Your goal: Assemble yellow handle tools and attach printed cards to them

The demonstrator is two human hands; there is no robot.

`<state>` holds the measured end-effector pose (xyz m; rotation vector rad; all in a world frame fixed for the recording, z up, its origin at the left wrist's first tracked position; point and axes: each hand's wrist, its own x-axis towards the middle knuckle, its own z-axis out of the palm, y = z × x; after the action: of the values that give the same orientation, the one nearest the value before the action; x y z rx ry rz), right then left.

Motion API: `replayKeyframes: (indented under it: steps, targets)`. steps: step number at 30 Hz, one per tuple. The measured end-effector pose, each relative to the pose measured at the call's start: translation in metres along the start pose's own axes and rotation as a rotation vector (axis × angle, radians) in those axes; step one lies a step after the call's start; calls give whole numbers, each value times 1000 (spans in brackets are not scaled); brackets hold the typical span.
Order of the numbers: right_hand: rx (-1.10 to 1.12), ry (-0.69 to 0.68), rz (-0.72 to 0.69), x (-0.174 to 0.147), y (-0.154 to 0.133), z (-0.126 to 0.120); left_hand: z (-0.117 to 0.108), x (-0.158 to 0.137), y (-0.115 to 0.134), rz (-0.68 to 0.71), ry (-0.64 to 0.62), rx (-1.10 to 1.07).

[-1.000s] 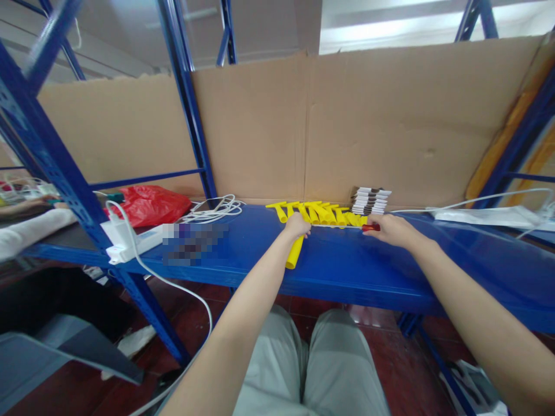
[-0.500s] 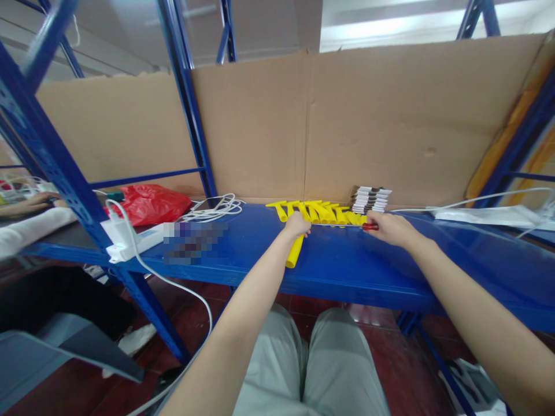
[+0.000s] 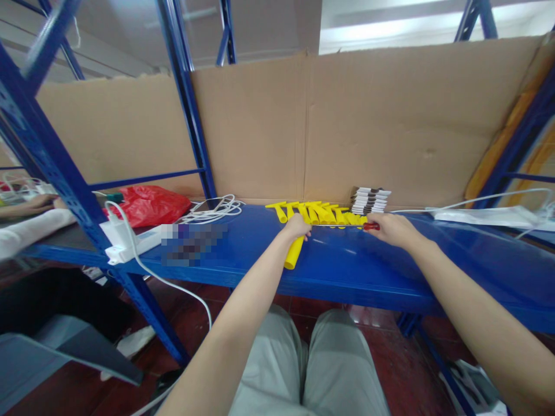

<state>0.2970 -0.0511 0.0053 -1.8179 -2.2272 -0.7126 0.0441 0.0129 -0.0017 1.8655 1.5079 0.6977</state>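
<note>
My left hand (image 3: 298, 226) is closed around a yellow plastic handle (image 3: 294, 253), whose round lower end points toward the bench's front edge. In my right hand (image 3: 385, 226) is the red grip of a screwdriver (image 3: 370, 226). Its thin metal shaft runs level to the left and reaches the handle at my left fingers; the tip is hidden there. Behind my hands, several more yellow T-shaped plastic handles (image 3: 323, 215) lie in an overlapping row. A stack of white and dark pieces (image 3: 370, 201) stands behind my right hand.
The blue bench (image 3: 347, 268) has a cardboard wall (image 3: 364, 121) at its back. Left are a red plastic bag (image 3: 154, 205), a coiled white cable (image 3: 221, 207) and a white power strip (image 3: 139, 242). A white flat packet (image 3: 485, 215) lies right. Another person's arm (image 3: 32, 225) shows far left.
Both hands stay in nearly the same place, still holding the yellow handle and the screwdriver. The view has shifted only very slightly.
</note>
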Motion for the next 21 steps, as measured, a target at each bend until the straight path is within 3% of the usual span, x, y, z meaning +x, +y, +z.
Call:
replayKeyframes:
  steps: [7,16,21]
  targets:
    - [-29,-22,11,-2,-5,-5,-13,-14,4,23,-105,-2]
    - [-20,-114,67,-1,-15,-9,-14,-17,2,-37,4,-81]
    - [55,-115,1,0,-8,-2,-12,-14,1,-51,24,-69]
